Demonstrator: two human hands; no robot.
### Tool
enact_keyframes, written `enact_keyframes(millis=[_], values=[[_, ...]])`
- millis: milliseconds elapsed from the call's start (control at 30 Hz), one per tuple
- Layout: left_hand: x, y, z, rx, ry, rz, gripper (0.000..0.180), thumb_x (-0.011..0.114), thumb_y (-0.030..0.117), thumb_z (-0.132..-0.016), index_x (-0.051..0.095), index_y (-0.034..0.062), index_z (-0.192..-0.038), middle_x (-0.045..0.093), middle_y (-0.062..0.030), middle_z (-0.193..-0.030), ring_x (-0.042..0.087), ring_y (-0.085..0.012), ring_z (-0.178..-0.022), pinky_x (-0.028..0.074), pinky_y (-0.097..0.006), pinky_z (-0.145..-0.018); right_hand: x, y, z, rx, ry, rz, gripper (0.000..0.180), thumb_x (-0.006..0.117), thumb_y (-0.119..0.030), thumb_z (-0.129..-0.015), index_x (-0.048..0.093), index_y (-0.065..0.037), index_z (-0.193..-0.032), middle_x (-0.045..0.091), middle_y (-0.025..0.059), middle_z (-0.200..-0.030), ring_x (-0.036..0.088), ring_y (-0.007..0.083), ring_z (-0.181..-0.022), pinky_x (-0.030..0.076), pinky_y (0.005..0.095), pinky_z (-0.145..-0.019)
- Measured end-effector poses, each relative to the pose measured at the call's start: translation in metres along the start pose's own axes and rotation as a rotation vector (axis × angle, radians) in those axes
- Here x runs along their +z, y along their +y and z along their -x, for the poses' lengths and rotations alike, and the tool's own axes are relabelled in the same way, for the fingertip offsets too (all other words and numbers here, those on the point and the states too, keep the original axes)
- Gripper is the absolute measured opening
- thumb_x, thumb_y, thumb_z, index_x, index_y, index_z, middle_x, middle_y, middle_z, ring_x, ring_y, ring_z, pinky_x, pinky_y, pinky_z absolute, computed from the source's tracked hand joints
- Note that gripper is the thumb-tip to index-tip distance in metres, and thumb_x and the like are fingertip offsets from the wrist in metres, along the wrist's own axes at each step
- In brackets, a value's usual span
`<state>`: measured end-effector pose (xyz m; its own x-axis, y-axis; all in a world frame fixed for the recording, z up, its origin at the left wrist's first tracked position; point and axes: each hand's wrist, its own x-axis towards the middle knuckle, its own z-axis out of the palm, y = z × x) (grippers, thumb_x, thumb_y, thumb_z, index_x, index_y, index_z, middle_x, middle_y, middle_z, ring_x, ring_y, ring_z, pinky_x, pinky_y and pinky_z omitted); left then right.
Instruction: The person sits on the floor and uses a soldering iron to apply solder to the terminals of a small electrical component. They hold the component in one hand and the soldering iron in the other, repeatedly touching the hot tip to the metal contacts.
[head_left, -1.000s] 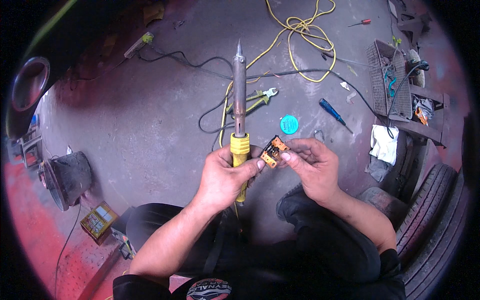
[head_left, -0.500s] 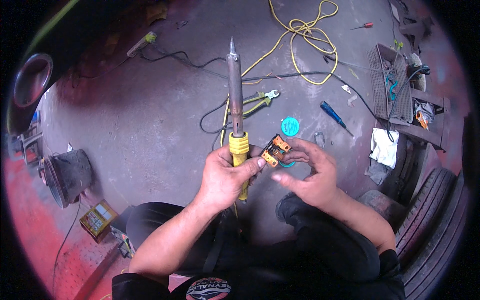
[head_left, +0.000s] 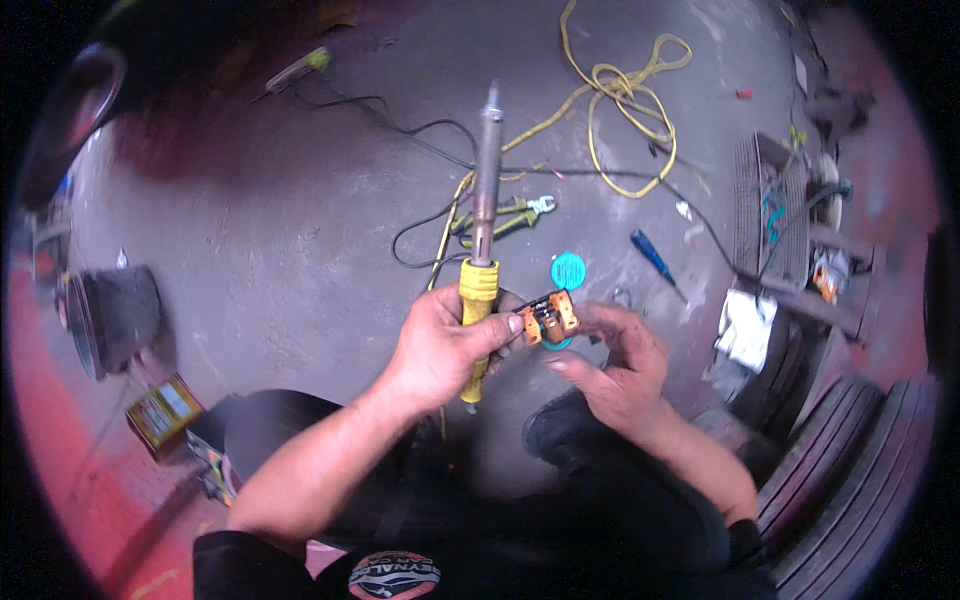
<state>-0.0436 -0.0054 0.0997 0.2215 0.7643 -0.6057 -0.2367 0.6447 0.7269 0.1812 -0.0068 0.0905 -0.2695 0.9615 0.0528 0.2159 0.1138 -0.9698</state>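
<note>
My left hand [head_left: 440, 340] is closed around the yellow handle of a large soldering iron [head_left: 480, 285], its metal tip pointing away from me. Between the thumb and fingers of that same hand sits a small orange-and-black electrical part [head_left: 549, 317]. My right hand [head_left: 622, 360] is beside the part, fingers curved at its right edge and thumb apart below; whether the fingertips touch it I cannot tell. A teal round lid [head_left: 568, 270] lies on the floor just beyond. Another teal round thing [head_left: 557, 344] shows partly beneath the part, mostly hidden.
On the floor are green-handled cutting pliers [head_left: 510, 220], a blue screwdriver [head_left: 655, 255] and a tangled yellow cord [head_left: 630, 110]. A grey basket [head_left: 770, 215] and tyres [head_left: 830, 480] stand at right. A yellow box [head_left: 163, 415] and a dark drum [head_left: 118, 318] are at left.
The view has shifted slightly. The orange part has turned and tilted in my left hand, and my right hand stays close to it. The soldering iron leans a little more to the right.
</note>
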Motion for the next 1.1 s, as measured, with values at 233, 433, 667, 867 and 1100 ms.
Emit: enact_keyframes(millis=[233, 433, 667, 867, 1100], values=[[-0.008, 0.01, -0.01, 0.013, -0.048, 0.067, 0.025, 0.076, 0.016, -0.094, 0.068, -0.0018, -0.109, 0.068, -0.0059, -0.087, 0.061, -0.0122, -0.068, 0.051, -0.028, -0.059, 0.005, -0.007, -0.006, -0.147, 0.033, 0.114, 0.027, 0.079, 0.0, -0.086, 0.07, 0.0, -0.111, 0.074, 0.0158, -0.1, 0.073, 0.0255, -0.091, 0.058, 0.0342, -0.079], [0.007, 0.016, -0.001, -0.056, 0.056, 0.17, 0.024, 0.077, 0.016, -0.094, 0.066, -0.0005, -0.108, 0.07, -0.0061, -0.086, 0.063, -0.0116, -0.068, 0.051, -0.027, -0.056, -0.003, -0.011, -0.009, -0.353, -0.048, 0.374, 0.025, 0.074, 0.008, -0.088, 0.067, 0.003, -0.112, 0.073, 0.0183, -0.097, 0.073, 0.027, -0.085, 0.058, 0.0344, -0.076], [0.01, 0.022, -0.001, -0.102, 0.034, 0.163, 0.019, 0.078, 0.011, -0.091, 0.066, 0.0008, -0.102, 0.069, -0.0058, -0.081, 0.062, -0.0105, -0.063, 0.049, -0.026, -0.052, -0.005, -0.006, -0.009, -0.459, -0.072, 0.519, 0.023, 0.074, 0.004, -0.088, 0.065, 0.001, -0.109, 0.073, 0.0141, -0.093, 0.072, 0.0275, -0.075, 0.056, 0.0356, -0.068], [0.01, 0.02, 0.0, -0.034, 0.03, 0.127, 0.019, 0.078, 0.008, -0.09, 0.066, 0.0002, -0.102, 0.069, -0.005, -0.08, 0.061, -0.0089, -0.06, 0.048, -0.025, -0.052, -0.006, -0.008, -0.006, -0.416, -0.115, 0.581, 0.028, 0.079, -0.005, -0.083, 0.067, -0.005, -0.109, 0.068, 0.0076, -0.083, 0.065, 0.0244, -0.068, 0.049, 0.0363, -0.064], [0.012, 0.018, 0.001, 0.018, 0.06, -0.048, 0.021, 0.078, 0.008, -0.09, 0.067, 0.0003, -0.106, 0.068, -0.0018, -0.078, 0.059, -0.006, -0.059, 0.047, -0.024, -0.052, -0.007, -0.006, -0.007, -0.455, -0.136, 0.622, 0.03, 0.078, -0.006, -0.084, 0.064, -0.005, -0.111, 0.066, 0.0068, -0.08, 0.064, 0.0248, -0.065, 0.048, 0.0368, -0.061]])
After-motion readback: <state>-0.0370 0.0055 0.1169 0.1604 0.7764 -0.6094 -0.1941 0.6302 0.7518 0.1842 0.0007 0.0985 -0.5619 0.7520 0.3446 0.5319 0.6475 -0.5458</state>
